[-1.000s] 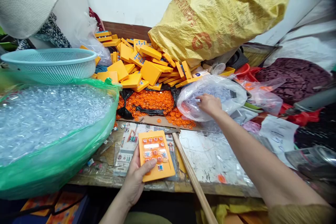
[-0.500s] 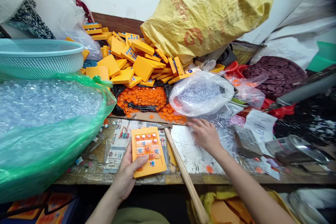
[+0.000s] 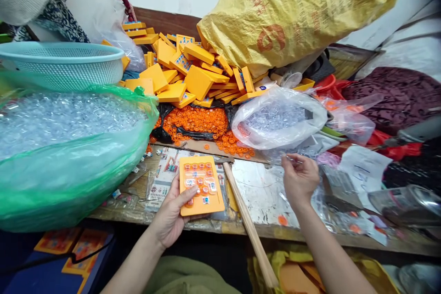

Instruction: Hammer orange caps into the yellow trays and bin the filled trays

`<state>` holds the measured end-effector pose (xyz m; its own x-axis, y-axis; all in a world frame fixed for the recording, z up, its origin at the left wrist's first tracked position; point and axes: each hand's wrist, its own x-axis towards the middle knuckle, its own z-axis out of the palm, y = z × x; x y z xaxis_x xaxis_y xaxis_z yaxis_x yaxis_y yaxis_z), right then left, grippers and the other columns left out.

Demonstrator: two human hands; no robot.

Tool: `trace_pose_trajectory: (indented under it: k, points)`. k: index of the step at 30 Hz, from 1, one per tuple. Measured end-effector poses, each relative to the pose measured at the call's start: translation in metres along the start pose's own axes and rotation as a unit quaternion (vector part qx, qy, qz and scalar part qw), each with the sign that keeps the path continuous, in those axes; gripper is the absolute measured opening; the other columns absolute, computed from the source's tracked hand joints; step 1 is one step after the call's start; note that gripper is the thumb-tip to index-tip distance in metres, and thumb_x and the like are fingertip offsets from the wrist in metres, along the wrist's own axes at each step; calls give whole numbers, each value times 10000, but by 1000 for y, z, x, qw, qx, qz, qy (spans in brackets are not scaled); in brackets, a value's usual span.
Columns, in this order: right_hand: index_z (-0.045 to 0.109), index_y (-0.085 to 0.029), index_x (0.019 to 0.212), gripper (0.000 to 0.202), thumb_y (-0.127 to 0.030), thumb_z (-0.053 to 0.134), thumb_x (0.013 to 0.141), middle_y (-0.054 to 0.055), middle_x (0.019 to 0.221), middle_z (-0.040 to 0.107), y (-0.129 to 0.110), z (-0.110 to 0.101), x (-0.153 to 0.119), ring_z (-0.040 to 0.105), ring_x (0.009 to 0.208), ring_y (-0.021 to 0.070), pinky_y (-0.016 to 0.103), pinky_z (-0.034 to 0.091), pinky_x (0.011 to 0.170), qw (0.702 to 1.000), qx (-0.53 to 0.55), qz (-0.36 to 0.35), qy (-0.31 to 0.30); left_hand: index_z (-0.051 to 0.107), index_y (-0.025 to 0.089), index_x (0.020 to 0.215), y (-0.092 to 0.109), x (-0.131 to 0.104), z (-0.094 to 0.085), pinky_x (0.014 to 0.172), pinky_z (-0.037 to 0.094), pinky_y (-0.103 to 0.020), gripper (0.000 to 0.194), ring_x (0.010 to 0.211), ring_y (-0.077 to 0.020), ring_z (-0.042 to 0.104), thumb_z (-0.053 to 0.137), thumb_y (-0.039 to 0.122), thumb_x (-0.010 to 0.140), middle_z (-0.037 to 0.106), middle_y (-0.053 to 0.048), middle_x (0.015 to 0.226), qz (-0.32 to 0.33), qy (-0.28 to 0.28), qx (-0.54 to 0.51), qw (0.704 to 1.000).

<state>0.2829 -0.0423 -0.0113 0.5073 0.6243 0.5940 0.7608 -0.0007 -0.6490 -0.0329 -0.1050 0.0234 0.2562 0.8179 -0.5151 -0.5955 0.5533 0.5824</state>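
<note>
My left hand [image 3: 174, 211] grips a yellow-orange plastic keypad panel [image 3: 218, 204] by its lower left side, thumb across the front. Orange rings and clear caps fill most of its slots; one small blue-and-white sticker near the bottom is uncovered. On the right, my right hand [image 3: 301, 181] hovers over the bench with fingertips pinched together; whatever is between them is too small to make out. Just beyond it lies an open white plastic bag [image 3: 237, 124] of clear plastic pieces [image 3: 275, 115]. Loose orange rings [image 3: 196, 119] are heaped in a black bag beyond the panel.
A wooden-handled hammer [image 3: 250, 225] slants over the bench's front edge. To the left bulges a green bag [image 3: 86, 165] of clear pieces, below a blue basket [image 3: 86, 64]. Yellow panels [image 3: 198, 85] are piled at the back beside a yellow sack [image 3: 292, 18].
My right hand has moved right, away from the orange rings, and its fingers have closed into a pinch. My left hand still holds the panel. The camera view has shifted slightly.
</note>
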Motion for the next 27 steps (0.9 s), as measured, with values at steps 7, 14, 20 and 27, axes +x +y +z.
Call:
trace_pose_trajectory:
  k: [7, 14, 20, 27]
  points:
    - [714, -165, 773, 295, -428, 728, 640, 53, 781, 678, 3, 3, -7, 619, 679, 190, 404, 530, 703, 982, 139, 129, 5, 271, 387, 1424, 1, -3, -1, 793, 575, -510, 809, 992, -314, 673, 713, 214, 770, 571, -107, 1317, -5, -17, -4, 1000]
    - [735, -210, 797, 213, -325, 792, 627, 37, 803, 717, -77, -16, -63, 670, 719, 183, 363, 567, 721, 944, 256, 159, -136, 179, 405, 1447, -2, -5, 1, 813, 565, -526, 870, 1030, -321, 657, 692, 175, 783, 580, -103, 1309, -11, -18, -17, 1000]
    - [765, -303, 741, 133, -181, 749, 691, 30, 796, 739, -136, -26, -116, 682, 747, 205, 346, 566, 700, 908, 310, 64, -275, 141, 372, 1461, -3, -6, 8, 796, 580, -385, 876, 992, -262, 677, 664, 136, 799, 632, -98, 1238, 7, -45, -28, 999]
    - [743, -324, 981, 376, -36, 661, 751, 45, 922, 688, -127, -19, -123, 610, 845, 180, 324, 522, 726, 924, 267, -152, -227, 200, 277, 1441, -6, -11, 8, 870, 541, -338, 970, 1040, -252, 655, 762, 86, 674, 639, -120, 1228, 51, -64, -22, 996]
